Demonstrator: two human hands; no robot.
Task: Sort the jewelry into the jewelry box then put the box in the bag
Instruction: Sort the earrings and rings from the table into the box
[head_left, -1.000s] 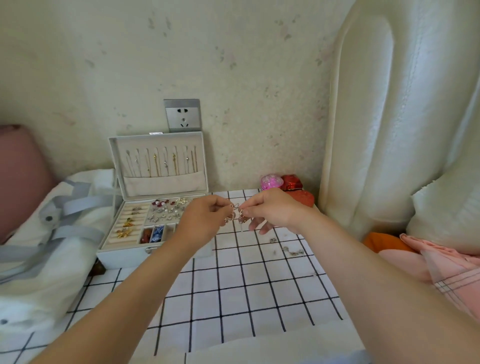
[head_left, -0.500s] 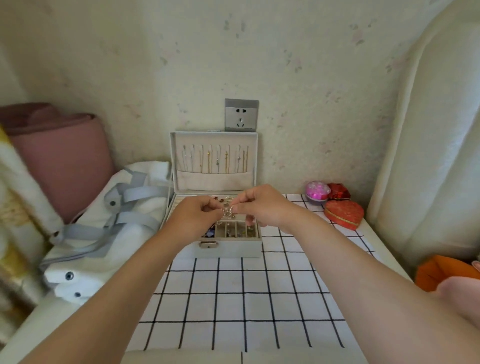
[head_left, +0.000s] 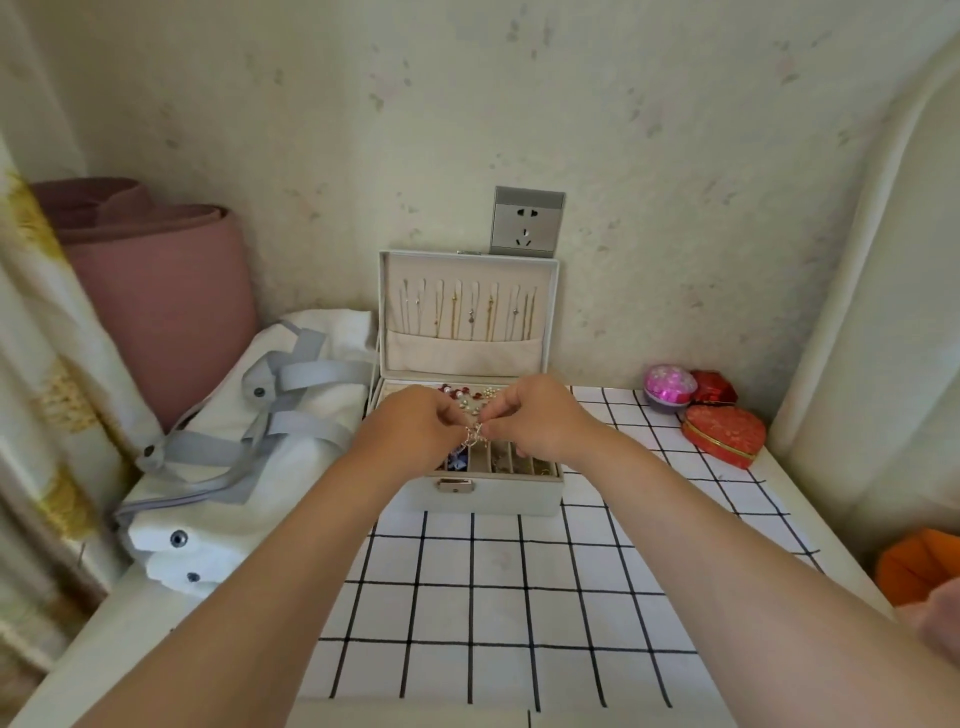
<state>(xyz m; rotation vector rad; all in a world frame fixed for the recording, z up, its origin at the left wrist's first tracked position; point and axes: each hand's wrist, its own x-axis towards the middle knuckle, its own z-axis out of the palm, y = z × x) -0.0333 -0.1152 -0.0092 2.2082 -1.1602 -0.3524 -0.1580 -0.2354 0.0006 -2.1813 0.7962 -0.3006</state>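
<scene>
Head view: my left grip (head_left: 415, 427) and right grip (head_left: 540, 421) pinch one small silvery trinket (head_left: 474, 435) directly above the open pale-grey jewelry box (head_left: 498, 498).

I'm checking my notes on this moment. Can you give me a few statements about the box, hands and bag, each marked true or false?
1. The jewelry box stands with its lid up. True.
2. The left hand and right hand both pinch one small piece of jewelry above the box. True.
3. The jewelry box is in the bag. False: it stands beside the bag, to its right.
4. The heart-shaped box lies left of the jewelry box. False: it lies to the right.
5. Necklaces hang inside the lid. True.
</scene>
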